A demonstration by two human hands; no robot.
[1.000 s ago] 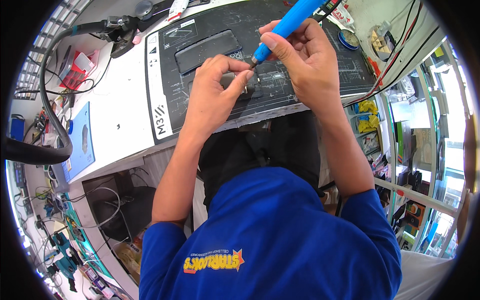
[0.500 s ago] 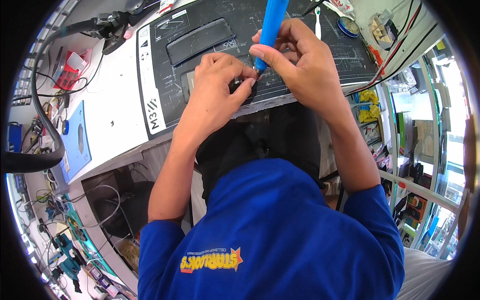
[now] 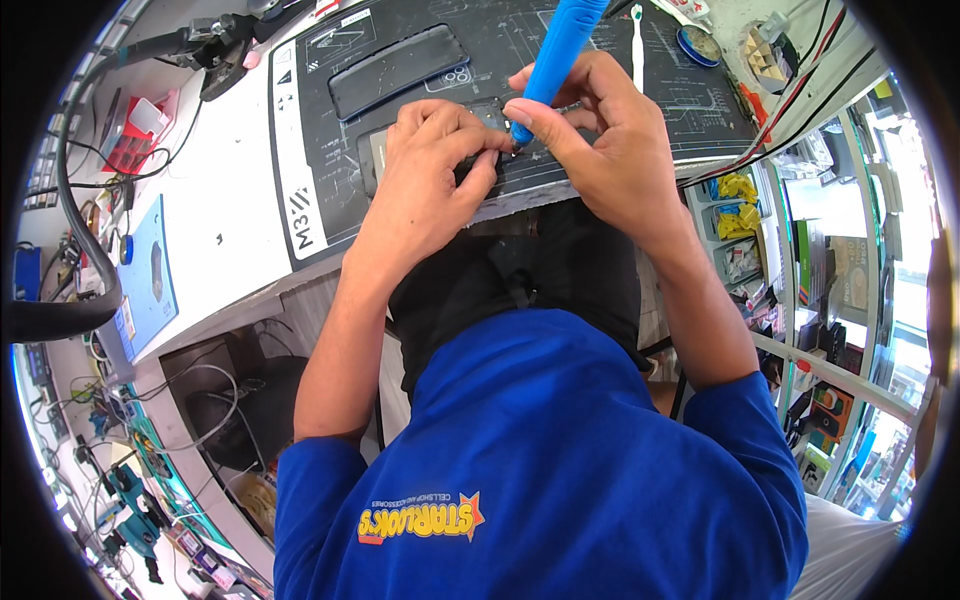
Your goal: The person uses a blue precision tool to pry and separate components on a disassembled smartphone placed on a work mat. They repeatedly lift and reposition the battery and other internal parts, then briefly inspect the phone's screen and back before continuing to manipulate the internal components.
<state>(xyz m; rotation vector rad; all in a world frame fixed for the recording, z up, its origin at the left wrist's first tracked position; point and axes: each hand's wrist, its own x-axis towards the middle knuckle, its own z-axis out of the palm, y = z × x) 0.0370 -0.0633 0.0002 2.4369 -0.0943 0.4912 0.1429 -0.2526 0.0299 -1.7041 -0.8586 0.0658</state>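
Observation:
An opened phone (image 3: 370, 155) lies on the black work mat (image 3: 640, 130), mostly hidden beneath my left hand (image 3: 435, 165). The thumb and index finger of that hand pinch together at the phone's right end; what sits between them is too small to make out. My right hand (image 3: 605, 130) grips a thick blue-handled tool (image 3: 560, 60), tilted with its top leaning right and away. The tool's lower tip meets the phone's right end, right beside my left fingertips. Just beyond, a dark phone case or back cover (image 3: 400, 75) with a blue rim rests on the mat.
A white toothbrush (image 3: 637, 50) and a round blue-rimmed tin (image 3: 698, 46) lie at the far right. Wires (image 3: 790, 100) hang over the right edge. At left are a blue pad (image 3: 150, 275), a red tray (image 3: 135, 140) and a thick black flexible arm (image 3: 70, 180).
The blue tool's upper end has tipped to the right, along with a slight shift of my right hand. My left hand stays at the phone, its fingertips moved only a little.

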